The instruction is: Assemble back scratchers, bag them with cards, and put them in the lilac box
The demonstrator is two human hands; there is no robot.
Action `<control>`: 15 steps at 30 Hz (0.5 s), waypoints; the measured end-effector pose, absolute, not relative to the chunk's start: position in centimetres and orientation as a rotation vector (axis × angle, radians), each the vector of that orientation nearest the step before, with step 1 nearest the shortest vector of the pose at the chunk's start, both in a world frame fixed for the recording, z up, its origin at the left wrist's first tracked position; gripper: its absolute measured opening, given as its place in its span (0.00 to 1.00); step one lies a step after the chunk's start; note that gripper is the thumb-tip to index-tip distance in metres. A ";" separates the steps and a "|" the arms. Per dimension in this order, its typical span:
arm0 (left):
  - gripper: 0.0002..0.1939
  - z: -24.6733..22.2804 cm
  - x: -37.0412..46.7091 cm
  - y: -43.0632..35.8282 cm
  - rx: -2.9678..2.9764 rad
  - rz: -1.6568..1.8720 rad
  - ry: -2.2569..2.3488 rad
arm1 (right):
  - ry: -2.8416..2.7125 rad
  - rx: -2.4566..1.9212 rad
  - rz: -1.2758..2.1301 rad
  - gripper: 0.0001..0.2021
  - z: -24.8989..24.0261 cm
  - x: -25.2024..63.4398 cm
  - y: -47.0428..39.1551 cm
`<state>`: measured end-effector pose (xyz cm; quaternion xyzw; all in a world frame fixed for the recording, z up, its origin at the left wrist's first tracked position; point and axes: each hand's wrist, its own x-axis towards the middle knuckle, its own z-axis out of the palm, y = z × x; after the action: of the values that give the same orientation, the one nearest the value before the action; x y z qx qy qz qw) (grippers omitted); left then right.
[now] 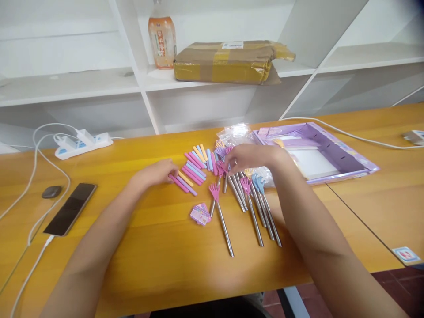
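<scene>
My left hand [164,171], its fingers curled and partly hidden, is at the left end of a loose group of pink, orange and lilac handle tubes [184,181]. What lies between its fingertips does not show. More coloured tubes [195,170] lie side by side just beyond. My right hand [243,157] reaches into the pile of back scratchers, fingers bent down and closed around a pink hand-shaped head [221,168]. Nearer me lie a pink back scratcher [224,225] with a metal rod, another pink one [253,210], and blue ones [265,198]. Small pink printed cards [200,214] lie beside them.
A purple open box [344,145] stands at the right, with clear plastic bags [236,132] beside it. A phone [71,210], power strip [84,145], cables and a dark mouse-like object [52,191] are left. The shelf holds a taped carton [225,64] and bottle [162,42].
</scene>
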<state>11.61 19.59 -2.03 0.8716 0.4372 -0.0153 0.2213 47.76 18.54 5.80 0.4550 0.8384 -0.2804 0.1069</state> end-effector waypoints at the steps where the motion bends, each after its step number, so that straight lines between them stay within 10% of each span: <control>1: 0.05 -2.0 11.6 19.6 2.405 -0.050 1.197 | 2.522 1.250 -0.850 0.09 5.5 46.8 18.2; 15: 0.06 2.8 10.7 18.1 2.330 -0.081 1.105 | 2.496 1.096 -0.890 0.09 3.2 41.9 16.5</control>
<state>10.67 18.14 2.75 0.8676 0.4116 -0.0302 0.2773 41.87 16.48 3.18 0.3787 0.8622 -0.3075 0.1366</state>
